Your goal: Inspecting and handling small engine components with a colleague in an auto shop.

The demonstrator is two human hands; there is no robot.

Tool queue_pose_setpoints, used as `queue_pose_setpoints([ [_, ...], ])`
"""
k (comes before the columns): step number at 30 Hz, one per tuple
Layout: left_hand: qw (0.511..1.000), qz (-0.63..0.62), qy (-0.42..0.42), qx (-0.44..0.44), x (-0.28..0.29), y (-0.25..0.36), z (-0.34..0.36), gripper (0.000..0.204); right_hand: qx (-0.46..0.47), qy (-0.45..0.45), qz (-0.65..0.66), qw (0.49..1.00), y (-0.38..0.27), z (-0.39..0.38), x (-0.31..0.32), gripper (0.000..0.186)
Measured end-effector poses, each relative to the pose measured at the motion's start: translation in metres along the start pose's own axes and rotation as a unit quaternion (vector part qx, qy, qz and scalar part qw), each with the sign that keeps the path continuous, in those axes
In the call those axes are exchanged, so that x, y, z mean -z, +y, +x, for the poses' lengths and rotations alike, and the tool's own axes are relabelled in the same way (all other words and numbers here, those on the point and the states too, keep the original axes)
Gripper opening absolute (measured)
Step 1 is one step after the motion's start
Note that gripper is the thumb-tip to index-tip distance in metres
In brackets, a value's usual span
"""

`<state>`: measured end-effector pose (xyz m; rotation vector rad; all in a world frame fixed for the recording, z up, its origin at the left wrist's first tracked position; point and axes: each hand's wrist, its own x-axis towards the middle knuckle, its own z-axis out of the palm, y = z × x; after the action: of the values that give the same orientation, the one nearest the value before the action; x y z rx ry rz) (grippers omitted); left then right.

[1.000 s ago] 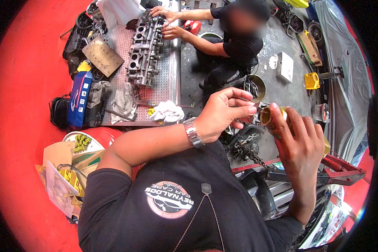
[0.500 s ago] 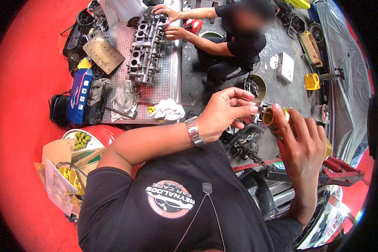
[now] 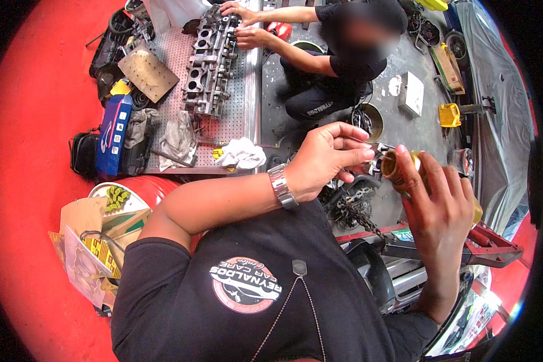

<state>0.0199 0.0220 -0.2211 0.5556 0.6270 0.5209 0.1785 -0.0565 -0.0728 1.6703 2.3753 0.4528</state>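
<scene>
My left hand (image 3: pixel 329 158), with a metal watch at its wrist, pinches thumb and fingers together around a small shiny metal piece (image 3: pixel 377 158). Its kind is too small to make out, and the fingers partly cover it. Just to the right, my right hand (image 3: pixel 437 196) wraps round a yellowish, translucent bottle (image 3: pixel 391 164). The bottle is tilted with its uncapped mouth toward the left hand, close to the metal piece. Most of its body lies hidden behind my fingers.
A cylinder head (image 3: pixel 208 75) lies on a perforated metal bench (image 3: pixel 244 114), with another person's hands (image 3: pixel 247 30) at its far end. White rags (image 3: pixel 241 155) and a blue box (image 3: pixel 113 136) are nearby. A basin (image 3: pixel 371 120) and engine parts (image 3: pixel 350 202) are on the floor beyond my hands.
Both hands keep their grips and have shifted only slightly to the right. The other person has leaned a little, with hands still on the cylinder head.
</scene>
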Motion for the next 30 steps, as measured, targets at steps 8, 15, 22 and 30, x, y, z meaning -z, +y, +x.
queue_pose_setpoints([
  [8,1.000,0.002,0.002,0.001,0.0003,0.0004,0.0020,0.031,-0.019,-0.030,0.014,0.999,0.0004,-0.0012,0.0001,0.068],
  [15,1.000,-0.006,-0.001,-0.001,0.0007,0.0002,0.0031,0.032,-0.014,-0.026,0.012,0.999,0.0019,0.0000,-0.0007,0.069],
  [22,1.000,-0.010,-0.005,0.005,-0.0003,-0.0005,0.0041,0.032,-0.020,-0.031,0.016,0.999,0.0027,0.0009,0.0005,0.070],
  [30,1.000,-0.011,-0.005,0.009,0.0015,0.0002,0.0031,0.032,-0.013,-0.022,0.016,1.000,0.0027,0.0035,-0.0012,0.070],
])
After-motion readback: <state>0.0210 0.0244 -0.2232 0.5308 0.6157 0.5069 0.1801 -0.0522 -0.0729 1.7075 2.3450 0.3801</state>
